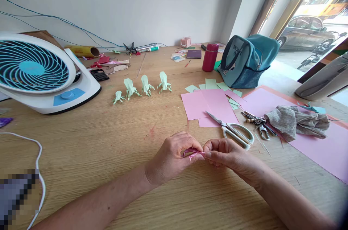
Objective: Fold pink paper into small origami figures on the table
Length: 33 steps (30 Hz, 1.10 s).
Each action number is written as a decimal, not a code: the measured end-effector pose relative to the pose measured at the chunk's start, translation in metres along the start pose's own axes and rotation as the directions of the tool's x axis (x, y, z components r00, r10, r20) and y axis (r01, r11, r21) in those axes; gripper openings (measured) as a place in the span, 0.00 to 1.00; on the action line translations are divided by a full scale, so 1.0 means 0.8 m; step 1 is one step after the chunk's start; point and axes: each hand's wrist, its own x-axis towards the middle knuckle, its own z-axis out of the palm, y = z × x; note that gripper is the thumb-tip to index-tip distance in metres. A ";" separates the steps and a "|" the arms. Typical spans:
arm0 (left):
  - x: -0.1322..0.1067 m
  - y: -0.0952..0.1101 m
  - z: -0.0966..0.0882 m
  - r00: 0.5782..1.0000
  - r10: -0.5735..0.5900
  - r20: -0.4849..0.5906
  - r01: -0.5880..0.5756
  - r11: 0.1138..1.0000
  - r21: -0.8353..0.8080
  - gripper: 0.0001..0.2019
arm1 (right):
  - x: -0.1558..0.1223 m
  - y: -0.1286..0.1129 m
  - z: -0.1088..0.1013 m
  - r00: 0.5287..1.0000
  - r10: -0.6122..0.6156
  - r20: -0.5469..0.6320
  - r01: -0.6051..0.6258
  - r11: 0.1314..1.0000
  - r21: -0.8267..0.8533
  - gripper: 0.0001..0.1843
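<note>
Between my two hands is a small folded piece of pink paper, partly covered by fingers. My left hand curls around it, thumb and fingers pinching its edge. From the other side, the thumb and forefinger of my right hand pinch the paper's right end. White-handled scissors lie just beyond my right hand, blades pointing away to the left, partly on pink paper sheets. Farther off, several pale green folded paper figures with legs stand in a row on the wooden table.
A white and blue fan stands at the left. On the right are keys, a grey cloth, a large pink sheet and green paper squares. Behind them stand a blue bag and a red flask.
</note>
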 end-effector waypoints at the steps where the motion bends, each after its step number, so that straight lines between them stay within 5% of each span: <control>1: 0.000 0.000 0.001 1.000 -0.012 -0.009 0.012 1.000 -0.026 0.03 | 0.000 0.001 -0.001 1.000 0.003 0.001 -0.003 1.000 0.002 0.22; 7: 0.001 0.005 0.003 0.993 -0.113 -0.039 0.105 0.981 -0.161 0.03 | 0.000 0.006 -0.004 0.998 -0.044 0.053 0.043 0.999 0.017 0.19; 12: 0.004 0.006 0.005 0.956 -0.282 -0.086 0.240 0.915 -0.325 0.04 | -0.002 0.008 -0.001 0.940 -0.334 0.067 0.338 0.939 -0.067 0.12; 14: 0.004 0.005 0.007 0.939 -0.336 -0.072 0.279 0.867 -0.413 0.05 | -0.004 0.007 0.003 0.875 -0.483 0.042 0.470 0.826 -0.311 0.07; 17: 0.004 0.005 0.009 0.929 -0.369 -0.024 0.311 0.814 -0.491 0.08 | -0.007 0.007 0.010 0.708 -0.704 0.049 0.555 0.512 -0.655 0.09; 20: 0.002 0.006 0.011 0.925 -0.381 -0.005 0.329 0.805 -0.495 0.09 | -0.008 0.008 0.013 0.560 -0.821 0.113 0.591 0.300 -0.749 0.12; 22: 0.002 0.007 0.011 0.922 -0.387 -0.011 0.336 0.814 -0.474 0.09 | -0.008 0.009 0.012 0.515 -0.847 0.133 0.587 0.235 -0.775 0.13; 33: 0.001 0.007 0.015 0.893 -0.450 -0.025 0.369 0.762 -0.532 0.11 | -0.007 0.013 0.012 0.498 -0.853 0.154 0.499 0.137 -0.856 0.12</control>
